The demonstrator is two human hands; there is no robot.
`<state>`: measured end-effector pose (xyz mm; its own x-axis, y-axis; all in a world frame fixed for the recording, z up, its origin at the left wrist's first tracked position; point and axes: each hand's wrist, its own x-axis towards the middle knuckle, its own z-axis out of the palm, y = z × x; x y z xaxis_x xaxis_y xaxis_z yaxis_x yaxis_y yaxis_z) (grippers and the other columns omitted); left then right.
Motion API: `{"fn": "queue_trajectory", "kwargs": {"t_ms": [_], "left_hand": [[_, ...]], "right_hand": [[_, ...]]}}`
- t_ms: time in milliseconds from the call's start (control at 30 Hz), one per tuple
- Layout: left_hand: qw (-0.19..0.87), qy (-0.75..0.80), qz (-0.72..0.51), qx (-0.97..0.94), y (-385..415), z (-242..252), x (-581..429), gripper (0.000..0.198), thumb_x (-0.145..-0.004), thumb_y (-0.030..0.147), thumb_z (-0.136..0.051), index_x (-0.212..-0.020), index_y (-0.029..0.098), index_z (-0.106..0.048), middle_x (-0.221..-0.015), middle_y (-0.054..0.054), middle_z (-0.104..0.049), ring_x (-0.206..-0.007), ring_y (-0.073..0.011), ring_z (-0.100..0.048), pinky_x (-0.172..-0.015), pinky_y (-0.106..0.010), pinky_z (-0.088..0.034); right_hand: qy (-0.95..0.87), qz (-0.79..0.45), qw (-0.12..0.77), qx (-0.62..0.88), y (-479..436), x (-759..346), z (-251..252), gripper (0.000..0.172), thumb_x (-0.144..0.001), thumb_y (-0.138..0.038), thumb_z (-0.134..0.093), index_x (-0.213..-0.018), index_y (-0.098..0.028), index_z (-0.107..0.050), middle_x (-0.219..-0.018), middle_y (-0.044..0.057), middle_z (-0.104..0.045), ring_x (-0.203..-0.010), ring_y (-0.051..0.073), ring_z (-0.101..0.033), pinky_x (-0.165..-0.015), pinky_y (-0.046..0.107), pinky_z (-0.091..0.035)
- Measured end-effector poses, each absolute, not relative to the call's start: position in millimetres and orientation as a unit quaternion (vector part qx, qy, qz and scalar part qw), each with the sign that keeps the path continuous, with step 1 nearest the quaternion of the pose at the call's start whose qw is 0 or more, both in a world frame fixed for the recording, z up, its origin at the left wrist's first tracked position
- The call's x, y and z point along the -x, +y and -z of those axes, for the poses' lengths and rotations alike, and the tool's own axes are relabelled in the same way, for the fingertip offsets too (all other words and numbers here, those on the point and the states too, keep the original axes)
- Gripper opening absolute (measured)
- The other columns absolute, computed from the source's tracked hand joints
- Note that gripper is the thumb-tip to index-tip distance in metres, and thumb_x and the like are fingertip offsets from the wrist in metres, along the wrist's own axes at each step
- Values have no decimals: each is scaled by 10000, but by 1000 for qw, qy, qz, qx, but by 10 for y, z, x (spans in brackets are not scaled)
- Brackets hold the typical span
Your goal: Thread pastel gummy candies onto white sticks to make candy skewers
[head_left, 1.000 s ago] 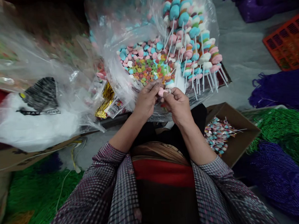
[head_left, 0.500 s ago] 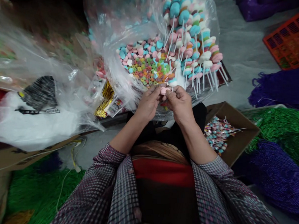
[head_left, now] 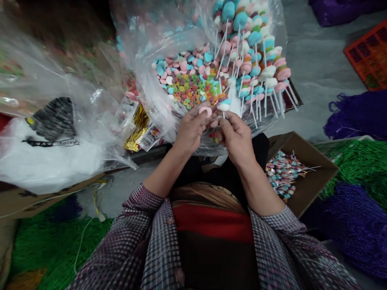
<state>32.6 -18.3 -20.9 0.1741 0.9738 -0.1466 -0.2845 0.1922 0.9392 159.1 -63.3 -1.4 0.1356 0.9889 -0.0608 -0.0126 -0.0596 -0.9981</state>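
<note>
Two pinches: left fingers (head_left: 201,114) on pink candy (head_left: 206,111), right fingers (head_left: 223,123) on stick (head_left: 223,114).

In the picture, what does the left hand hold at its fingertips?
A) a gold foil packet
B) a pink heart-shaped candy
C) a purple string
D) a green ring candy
B: the left hand pinches a pink heart-shaped candy at its fingertips, beside the thin white stick held by the right hand.

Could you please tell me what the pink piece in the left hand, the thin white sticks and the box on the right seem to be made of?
The pink piece looks like soft, matte marshmallow-type candy, though it could be hard sugar. The white sticks look like thin, smooth plastic or rolled paper; I cannot tell which. The box is plain brown cardboard with dull, folded flaps.
</note>
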Motion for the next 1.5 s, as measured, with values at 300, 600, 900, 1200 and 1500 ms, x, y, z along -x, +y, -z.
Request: {"fn": "queue_trajectory", "kwargs": {"t_ms": [300,600,900,1200,1500], "left_hand": [[709,398,-489,-315,-117,-83,-263,359,-1031,221,-515,-1379,248,-596,-1221,-50,-760,-1288,-182,-662,-1056,-328,-564],[741,369,-502,-252,-117,-80,-259,540,-973,169,-614,-1488,296,-512,-1358,-41,-708,-1341,-213,-628,-1143,-378,-524],[610,380,-453,-528,-85,197,-149,326,-966,356,-632,-1283,315,-694,-1306,-24,-738,-1212,-203,-697,-996,-364,-593],[527,366,-370,-672,-101,148,-86,474,-1002,559,-497,-1353,269,-631,-1368,-76,-700,-1251,-224,-678,-1050,-398,-546],[444,399,-379,-707,-143,225,-214,511,-1019,599,-407,-1273,237,-662,-1350,-83,-704,-1281,-212,-645,-1105,-380,-498]], "right_hand": [[-482,-530,418,558,-1066,-1662,-82,404,-927,-508,-615,-1097,-175,-767,-450,-83,-547,-355,63,-394,-408,204,-307],[-495,-488,439,569,-1031,-1652,-52,367,-921,-492,-624,-1037,-188,-795,-438,-85,-498,-387,76,-423,-470,226,-359],[-475,-529,412,570,-1034,-1735,-129,432,-880,-565,-661,-959,-161,-794,-436,-84,-418,-387,62,-336,-414,219,-243],[-419,-564,436,562,-1056,-1712,-188,421,-851,-579,-704,-922,-169,-773,-433,-95,-368,-378,53,-261,-400,218,-189],[-452,-520,434,580,-941,-1677,-11,419,-900,-594,-635,-929,-187,-730,-490,-74,-483,-410,71,-335,-430,222,-256]]}}
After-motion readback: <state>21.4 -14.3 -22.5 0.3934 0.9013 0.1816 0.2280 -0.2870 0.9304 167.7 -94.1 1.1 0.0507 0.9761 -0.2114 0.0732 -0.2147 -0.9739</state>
